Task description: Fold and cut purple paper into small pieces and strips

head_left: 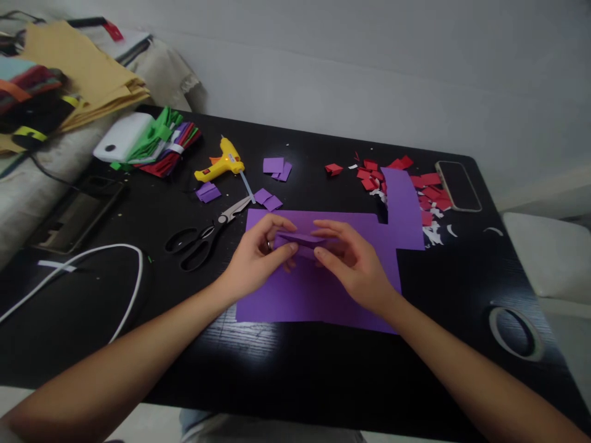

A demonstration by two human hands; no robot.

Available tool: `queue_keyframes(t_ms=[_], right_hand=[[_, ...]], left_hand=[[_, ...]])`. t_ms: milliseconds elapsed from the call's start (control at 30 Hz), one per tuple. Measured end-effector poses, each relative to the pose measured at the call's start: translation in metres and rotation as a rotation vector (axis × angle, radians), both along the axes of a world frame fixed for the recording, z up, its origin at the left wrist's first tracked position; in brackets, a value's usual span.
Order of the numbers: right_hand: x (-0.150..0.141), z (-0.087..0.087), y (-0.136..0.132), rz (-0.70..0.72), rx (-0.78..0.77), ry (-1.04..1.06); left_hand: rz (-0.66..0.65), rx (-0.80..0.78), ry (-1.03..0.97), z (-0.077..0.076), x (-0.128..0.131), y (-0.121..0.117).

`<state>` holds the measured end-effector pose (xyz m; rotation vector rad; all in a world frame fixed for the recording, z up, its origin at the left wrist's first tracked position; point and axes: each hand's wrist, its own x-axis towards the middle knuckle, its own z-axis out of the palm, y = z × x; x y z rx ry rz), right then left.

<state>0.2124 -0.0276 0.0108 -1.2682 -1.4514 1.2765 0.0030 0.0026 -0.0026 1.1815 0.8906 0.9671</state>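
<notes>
A small folded piece of purple paper (pixel 305 240) is held between both hands, its layers slightly apart. My left hand (pixel 262 249) pinches its left end, thumb in front and fingers behind. At the right end, my right hand (pixel 353 261) grips it the same way, with some fingers hidden behind the paper. Below the hands lies a large purple sheet (pixel 286 295) on the black table. Another purple piece (pixel 404 209) with a curved edge overlaps its upper right corner. Black-handled scissors (pixel 207 234) lie open to the left of the sheet.
A yellow glue gun (pixel 224 161) with a glue stick lies behind the scissors, near small purple pieces (pixel 268 199). Red and white scraps (pixel 431 194) and a phone (pixel 458 186) are at right. A tape roll (pixel 516 333) sits front right; a white cable (pixel 138 271) curves at left.
</notes>
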Motion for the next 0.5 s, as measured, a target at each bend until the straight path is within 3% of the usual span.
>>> queue_keyframes(t_ms=[133, 233, 367, 500], right_hand=[[0.0032, 0.0001, -0.0017, 0.052, 0.403, -0.223], [0.0036, 0.0001, -0.0026, 0.072, 0.584, -0.283], [0.0019, -0.0003, -0.0032, 0.002, 0.529, -0.264], [0.0000, -0.0016, -0.0025, -0.117, 0.287, -0.184]], left_hand=[[-0.034, -0.053, -0.049, 0.0007, -0.0020, 0.0033], [-0.086, -0.114, -0.088, -0.0005, -0.0021, 0.0040], [-0.081, -0.044, 0.002, -0.0011, -0.0035, 0.0024], [0.045, 0.400, 0.254, 0.0032, -0.0064, -0.0006]])
